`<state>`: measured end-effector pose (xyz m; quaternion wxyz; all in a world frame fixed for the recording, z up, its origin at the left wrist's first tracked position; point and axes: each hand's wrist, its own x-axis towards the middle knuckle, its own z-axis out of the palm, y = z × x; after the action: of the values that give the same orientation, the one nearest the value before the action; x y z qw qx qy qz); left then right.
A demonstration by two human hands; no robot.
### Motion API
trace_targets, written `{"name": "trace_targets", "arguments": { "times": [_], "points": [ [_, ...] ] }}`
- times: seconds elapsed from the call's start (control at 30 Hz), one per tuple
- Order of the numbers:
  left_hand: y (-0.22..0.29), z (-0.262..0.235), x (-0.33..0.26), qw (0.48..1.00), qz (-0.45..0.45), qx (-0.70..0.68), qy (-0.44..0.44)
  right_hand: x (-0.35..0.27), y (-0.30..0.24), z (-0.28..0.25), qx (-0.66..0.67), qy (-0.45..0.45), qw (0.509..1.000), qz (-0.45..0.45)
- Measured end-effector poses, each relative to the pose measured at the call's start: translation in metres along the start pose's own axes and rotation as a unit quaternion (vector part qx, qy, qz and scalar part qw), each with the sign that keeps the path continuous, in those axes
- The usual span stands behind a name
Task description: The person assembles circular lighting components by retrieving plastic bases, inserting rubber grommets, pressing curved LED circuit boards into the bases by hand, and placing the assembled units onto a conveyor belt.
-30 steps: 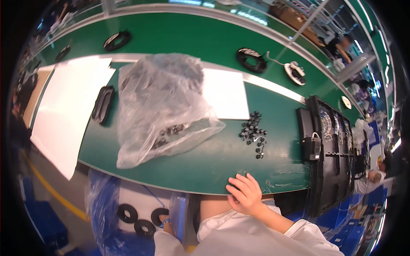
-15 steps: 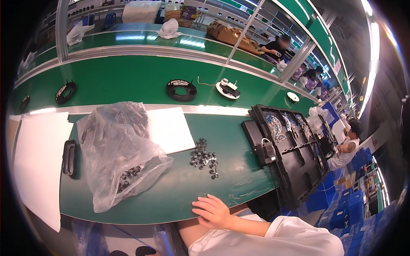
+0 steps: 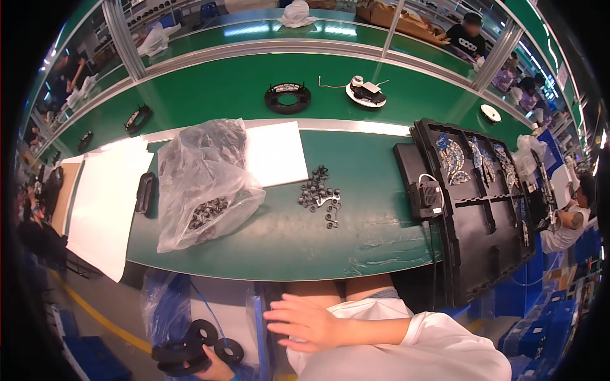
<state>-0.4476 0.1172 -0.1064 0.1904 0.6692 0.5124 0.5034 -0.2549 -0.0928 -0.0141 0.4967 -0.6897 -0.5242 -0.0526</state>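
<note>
While R hand hovers flat, L hand grips black rings — matte, round.

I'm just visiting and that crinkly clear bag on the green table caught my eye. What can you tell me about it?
The clear plastic bag looks like thin, crinkled film, slumped on its side on the green table. It is mostly slack and puffed up, with a cluster of small dark ring-shaped parts gathered low inside, near the front. Its upper right side lies over the edge of a white sheet. No hand touches it.
</note>
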Motion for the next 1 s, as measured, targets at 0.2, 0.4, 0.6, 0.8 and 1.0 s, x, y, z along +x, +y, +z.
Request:
{"name": "trace_targets", "arguments": {
  "times": [0.2,0.4,0.6,0.8,1.0],
  "points": [
    [0.132,0.016,-0.017,0.849,0.251,-0.173,-0.432,0.020,-0.019,-0.026,0.271,0.015,0.962,0.032],
    [0.260,0.079,-0.045,0.581,0.287,-0.323,-0.690,-0.037,0.003,-0.068,0.450,0.249,0.819,0.252],
    [0.264,0.096,-0.058,0.611,0.187,-0.382,-0.667,-0.056,0.023,-0.102,0.499,0.406,0.719,0.264],
    [0.217,0.113,-0.051,0.651,-0.101,-0.479,-0.580,-0.089,0.052,-0.125,0.435,0.383,0.702,0.415],
    [0.189,0.127,-0.024,0.687,-0.202,-0.408,-0.567,-0.094,0.060,-0.126,0.175,0.381,0.838,0.349]
  ]
}}
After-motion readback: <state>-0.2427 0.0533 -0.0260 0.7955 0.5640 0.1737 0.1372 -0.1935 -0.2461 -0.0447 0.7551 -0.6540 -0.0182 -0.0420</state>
